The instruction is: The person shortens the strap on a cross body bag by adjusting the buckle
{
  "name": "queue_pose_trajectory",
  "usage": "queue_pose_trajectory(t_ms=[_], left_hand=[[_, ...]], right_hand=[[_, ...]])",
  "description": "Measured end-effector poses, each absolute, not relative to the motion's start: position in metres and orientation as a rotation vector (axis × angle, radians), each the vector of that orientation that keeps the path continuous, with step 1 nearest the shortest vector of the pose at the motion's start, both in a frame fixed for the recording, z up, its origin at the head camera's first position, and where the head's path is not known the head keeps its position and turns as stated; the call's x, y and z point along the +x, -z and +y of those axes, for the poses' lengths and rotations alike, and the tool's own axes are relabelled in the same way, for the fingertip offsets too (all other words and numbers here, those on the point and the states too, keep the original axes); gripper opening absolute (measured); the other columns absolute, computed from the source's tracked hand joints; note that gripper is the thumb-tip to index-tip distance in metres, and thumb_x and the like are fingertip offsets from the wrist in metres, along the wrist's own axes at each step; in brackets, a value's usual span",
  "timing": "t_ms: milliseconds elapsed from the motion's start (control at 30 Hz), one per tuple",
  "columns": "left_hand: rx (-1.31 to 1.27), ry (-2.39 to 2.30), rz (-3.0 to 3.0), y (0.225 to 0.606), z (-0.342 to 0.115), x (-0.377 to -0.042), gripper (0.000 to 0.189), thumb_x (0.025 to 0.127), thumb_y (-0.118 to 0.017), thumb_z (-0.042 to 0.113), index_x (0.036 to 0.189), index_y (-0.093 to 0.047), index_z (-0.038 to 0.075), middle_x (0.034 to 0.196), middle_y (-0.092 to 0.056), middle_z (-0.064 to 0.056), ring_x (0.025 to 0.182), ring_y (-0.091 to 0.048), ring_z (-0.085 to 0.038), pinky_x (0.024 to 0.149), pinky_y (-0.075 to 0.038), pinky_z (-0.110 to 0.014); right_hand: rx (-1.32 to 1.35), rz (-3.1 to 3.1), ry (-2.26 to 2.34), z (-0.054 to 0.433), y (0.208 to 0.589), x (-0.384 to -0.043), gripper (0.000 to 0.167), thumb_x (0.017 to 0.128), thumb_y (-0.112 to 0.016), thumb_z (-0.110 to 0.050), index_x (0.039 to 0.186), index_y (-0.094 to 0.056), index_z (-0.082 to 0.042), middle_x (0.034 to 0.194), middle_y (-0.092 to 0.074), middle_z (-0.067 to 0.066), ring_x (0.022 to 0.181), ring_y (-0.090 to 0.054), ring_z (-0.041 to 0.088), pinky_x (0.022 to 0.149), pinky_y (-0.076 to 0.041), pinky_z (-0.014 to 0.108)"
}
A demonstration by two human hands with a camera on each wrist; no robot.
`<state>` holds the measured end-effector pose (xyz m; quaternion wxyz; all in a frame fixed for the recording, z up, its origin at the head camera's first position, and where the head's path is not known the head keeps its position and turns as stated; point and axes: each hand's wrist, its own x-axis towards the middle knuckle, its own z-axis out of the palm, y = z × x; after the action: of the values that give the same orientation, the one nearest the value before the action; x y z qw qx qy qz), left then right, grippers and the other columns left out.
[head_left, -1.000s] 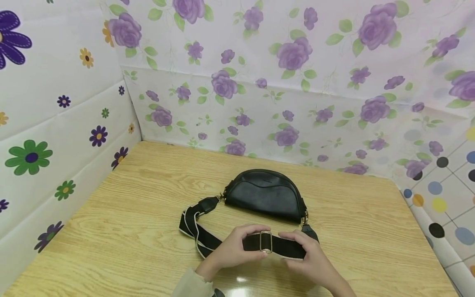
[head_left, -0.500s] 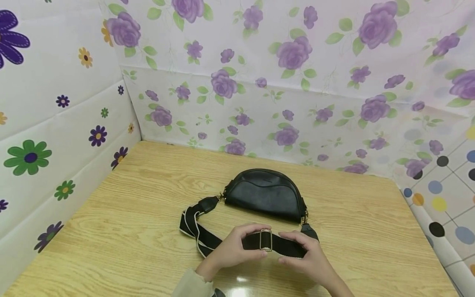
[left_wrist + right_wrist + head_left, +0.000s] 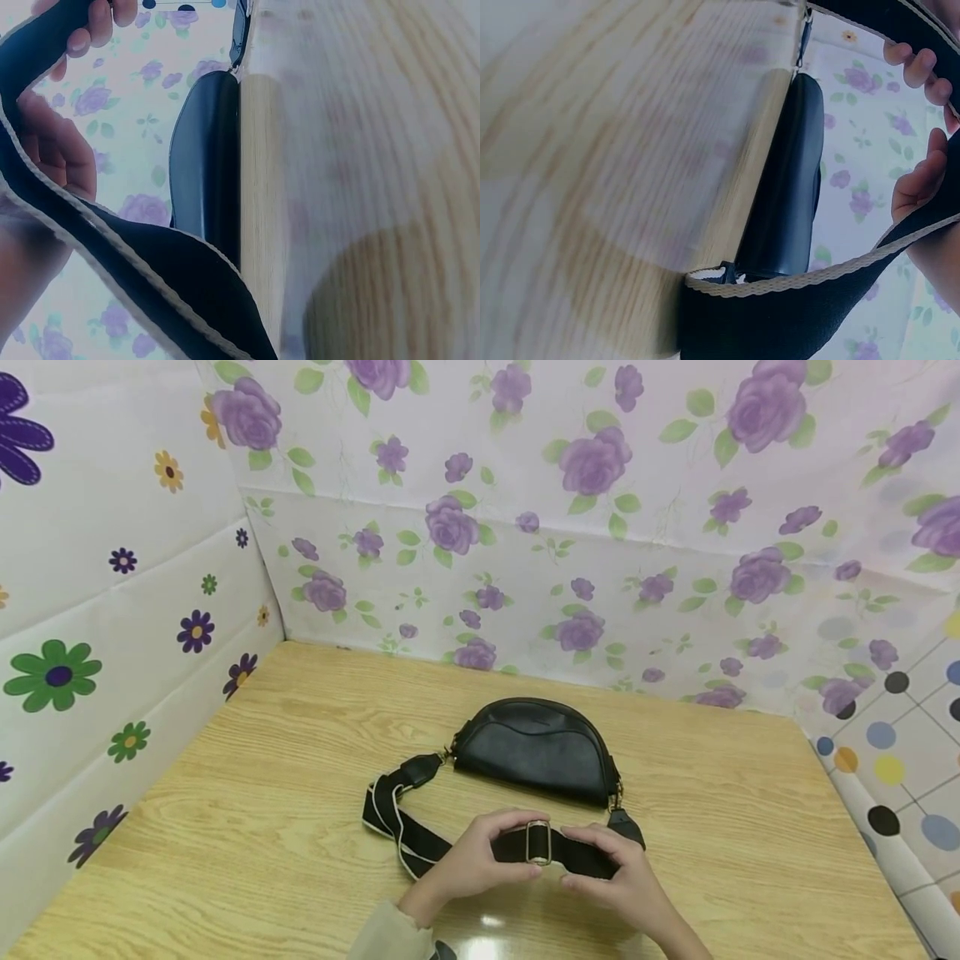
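Observation:
A black half-moon shoulder bag [image 3: 536,752] lies on the table, its wide black shoulder strap [image 3: 423,843] with pale edging looping toward me. My left hand [image 3: 480,860] grips the strap just left of a metal slide buckle [image 3: 528,843], thumb below and fingers above. To the buckle's right, my right hand [image 3: 618,870] holds the strap the same way. Fingers of both hands curl round the raised strap [image 3: 45,176] in the left wrist view. The right wrist view shows the strap [image 3: 795,315] hanging in front of the bag [image 3: 784,180]; the buckle is hidden there.
Beneath everything is a wood-grain table [image 3: 262,793]. Flower-print sheets form a back wall [image 3: 540,568] and a left wall [image 3: 127,610]. A dotted sheet [image 3: 900,793] stands along the right edge. Metal clips [image 3: 448,755] join strap and bag.
The right hand's thumb has risen slightly toward the strap's lower edge. The left hand and the bag stay nearly still; the head view has tilted a little.

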<state>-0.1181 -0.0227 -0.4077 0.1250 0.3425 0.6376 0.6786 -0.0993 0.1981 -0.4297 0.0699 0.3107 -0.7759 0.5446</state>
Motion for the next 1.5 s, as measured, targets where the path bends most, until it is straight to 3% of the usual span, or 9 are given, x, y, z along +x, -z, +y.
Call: queue_pose_trajectory(t_ms=[333,567,767,933,1500], left_hand=[[0.987,-1.969,1.907,0.405,-0.022,-0.117,0.045,0.076,-0.065,-0.006,0.118,-0.050,-0.008,0.109,-0.056,-0.023,0.089,-0.056,-0.010,0.078,-0.047,-0.035],[0.946,-1.975,1.882,0.403,-0.022,-0.116,0.042,0.076,-0.065,-0.005,0.116,-0.052,-0.010,0.107,-0.056,-0.024,0.081,-0.055,-0.008,0.071,-0.049,-0.029],[1.006,-1.960,1.896,0.404,-0.023,-0.116,0.040,0.074,-0.064,-0.007,0.112,-0.054,-0.011,0.105,-0.057,-0.024,0.080,-0.055,-0.007,0.071,-0.049,-0.041],[1.052,-1.959,1.849,0.405,-0.020,-0.116,0.040,0.074,-0.063,-0.008,0.112,-0.053,-0.011,0.102,-0.057,-0.025,0.080,-0.053,-0.006,0.068,-0.050,-0.032],[1.076,-1.975,1.825,0.410,-0.020,-0.117,0.039,0.073,-0.064,-0.009,0.110,-0.053,-0.012,0.101,-0.059,-0.025,0.088,-0.056,-0.008,0.077,-0.048,-0.035]], right_hand=[[0.946,-2.314,-1.669,0.198,0.435,-0.100,0.049,0.068,-0.073,0.003,0.115,-0.057,0.004,0.103,-0.061,0.008,0.090,-0.057,0.014,0.064,-0.049,0.025],[1.014,-2.155,-1.720,0.198,0.438,-0.102,0.046,0.065,-0.071,0.013,0.109,-0.062,0.002,0.098,-0.060,0.012,0.090,-0.056,0.016,0.067,-0.049,0.023],[1.061,-2.123,-1.803,0.200,0.438,-0.101,0.046,0.065,-0.067,0.019,0.108,-0.063,0.004,0.101,-0.057,0.017,0.092,-0.055,0.016,0.066,-0.050,0.024],[1.080,-2.146,-1.861,0.197,0.441,-0.099,0.046,0.065,-0.067,0.019,0.108,-0.063,0.003,0.103,-0.058,0.016,0.095,-0.055,0.015,0.070,-0.050,0.026],[1.000,-2.077,-1.966,0.189,0.439,-0.094,0.045,0.069,-0.065,0.017,0.112,-0.059,0.007,0.107,-0.057,0.014,0.100,-0.054,0.016,0.069,-0.050,0.027]])
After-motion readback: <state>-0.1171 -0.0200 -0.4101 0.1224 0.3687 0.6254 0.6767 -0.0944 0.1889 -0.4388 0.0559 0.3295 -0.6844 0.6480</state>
